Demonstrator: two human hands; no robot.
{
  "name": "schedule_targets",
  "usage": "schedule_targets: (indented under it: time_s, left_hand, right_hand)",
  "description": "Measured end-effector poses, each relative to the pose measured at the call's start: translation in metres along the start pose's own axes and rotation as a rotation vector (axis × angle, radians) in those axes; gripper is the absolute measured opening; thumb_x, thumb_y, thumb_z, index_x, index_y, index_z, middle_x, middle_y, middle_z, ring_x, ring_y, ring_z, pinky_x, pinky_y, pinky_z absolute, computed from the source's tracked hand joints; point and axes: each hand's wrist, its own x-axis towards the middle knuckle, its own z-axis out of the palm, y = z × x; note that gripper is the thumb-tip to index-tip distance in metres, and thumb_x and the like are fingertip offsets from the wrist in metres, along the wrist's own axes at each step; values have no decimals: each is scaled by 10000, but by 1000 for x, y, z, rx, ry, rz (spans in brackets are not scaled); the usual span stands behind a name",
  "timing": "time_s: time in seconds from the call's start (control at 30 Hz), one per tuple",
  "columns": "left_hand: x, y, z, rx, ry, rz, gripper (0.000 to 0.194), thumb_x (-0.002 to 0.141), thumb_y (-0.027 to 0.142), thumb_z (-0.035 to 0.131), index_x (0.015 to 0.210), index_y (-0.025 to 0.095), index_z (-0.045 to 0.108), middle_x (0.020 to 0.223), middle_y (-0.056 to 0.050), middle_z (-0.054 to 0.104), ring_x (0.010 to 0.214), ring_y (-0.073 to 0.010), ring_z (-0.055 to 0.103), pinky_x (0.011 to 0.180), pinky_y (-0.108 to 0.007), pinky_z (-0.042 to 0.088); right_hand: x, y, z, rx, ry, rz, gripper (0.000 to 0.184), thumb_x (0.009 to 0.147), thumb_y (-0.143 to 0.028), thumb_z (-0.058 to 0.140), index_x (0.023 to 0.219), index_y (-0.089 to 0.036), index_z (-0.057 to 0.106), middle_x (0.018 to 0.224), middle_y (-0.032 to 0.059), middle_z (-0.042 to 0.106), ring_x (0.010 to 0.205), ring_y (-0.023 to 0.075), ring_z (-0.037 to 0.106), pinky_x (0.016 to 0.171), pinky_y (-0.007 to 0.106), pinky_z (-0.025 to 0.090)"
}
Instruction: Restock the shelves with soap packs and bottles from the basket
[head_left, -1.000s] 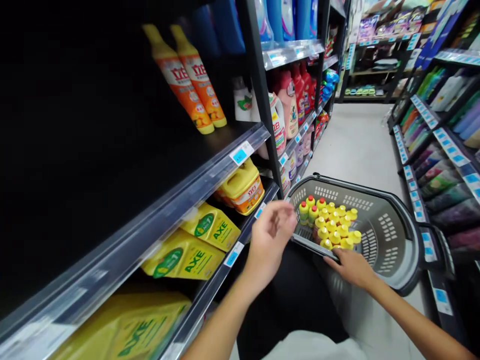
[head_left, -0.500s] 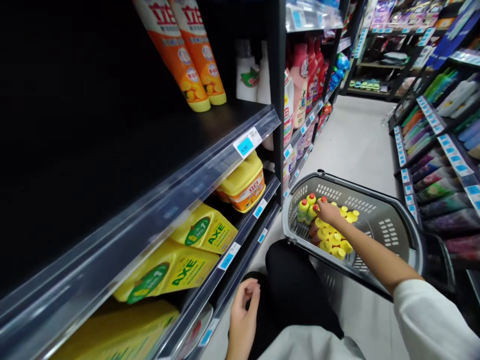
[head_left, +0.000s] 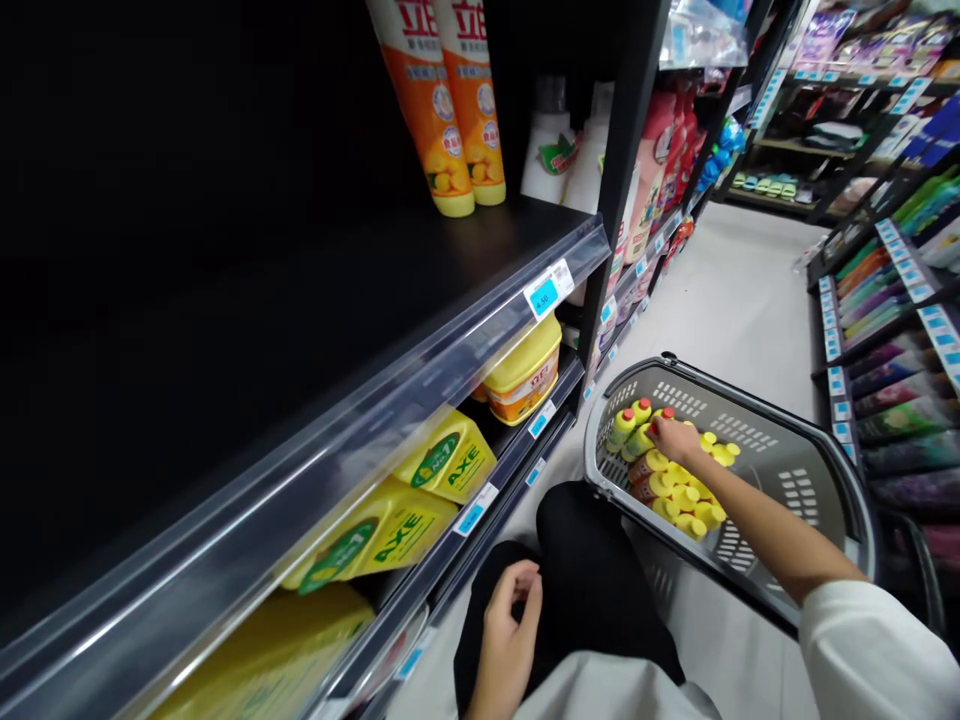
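Observation:
My right hand (head_left: 673, 440) reaches down into a grey shopping basket (head_left: 825, 440). Its fingers are closed around the top of a red-capped yellow bottle (head_left: 637, 441). Beside it stand more bottles with red caps, such as a yellow-green bottle (head_left: 620, 430). Several yellow-capped bottles (head_left: 688, 497) are packed close together under my wrist. Over my knee, my left hand (head_left: 511, 620) is curled with thumb and fingers together, and nothing shows in it.
At left is a dark shelf (head_left: 420, 270) with two orange tubes (head_left: 450, 120) and a lower row of yellow AXE jugs (head_left: 450, 460). A yellow tub (head_left: 525, 375) sits behind them. The pale aisle floor (head_left: 742, 280) runs between shelves; bagged goods (head_left: 892, 400) line the right side.
The view has shifted, so shelf and basket appear further right. Inside the basket, the bottle under my right hand leans more. My left hand keeps its curled shape.

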Motion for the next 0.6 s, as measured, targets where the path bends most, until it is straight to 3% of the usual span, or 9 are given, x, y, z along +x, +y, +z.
schedule_targets:
  time_s: [0.13,0.2,0.33,0.43,0.5,0.6]
  left_hand:
    - [0,13,5,23,-70,74,423,885,589,582,982,190,687,986,-100,709,943,-245,678,895,-392,543]
    - [1,21,7,33,-104,122,374,907,542,568,985,194,681,983,-91,704,935,-236,676,900,-393,537]
    - [2,46,12,69,-175,240,285,955,442,521,1021,203,661,988,-75,686,945,-216,660,924,-392,522]
    - [1,73,16,92,-200,354,255,969,391,502,1059,201,647,1031,-80,667,988,-210,641,961,-394,506]
    - [-2,94,19,96,-214,445,248,967,374,514,1090,200,642,1086,-92,655,1052,-217,622,1005,-403,485]
    - [-11,126,21,78,-293,558,358,927,414,613,1218,207,618,1252,-118,618,1208,-251,564,1098,-436,422]
  right_hand:
    - [-34,10,-38,-37,118,-41,387,1044,-453,402,1103,-167,656,1081,159,731,973,275,690,736,322,410]
    - [-59,15,-66,-65,237,-129,399,1045,-464,397,1099,-170,662,1057,145,730,953,265,673,735,325,402]
    - [-122,20,-130,-149,644,-532,399,1064,-409,385,1122,-128,662,922,117,722,857,251,625,753,347,400]
    - [-170,19,-179,-129,843,-765,361,1067,-360,384,1166,-123,638,895,108,684,789,237,568,735,359,397]
    - [-197,16,-206,-42,872,-898,329,1064,-330,381,1184,-141,621,887,98,653,771,230,540,723,362,402]
    - [-224,9,-231,155,783,-1061,305,1067,-314,358,1216,-170,583,931,90,628,817,228,544,738,363,431]
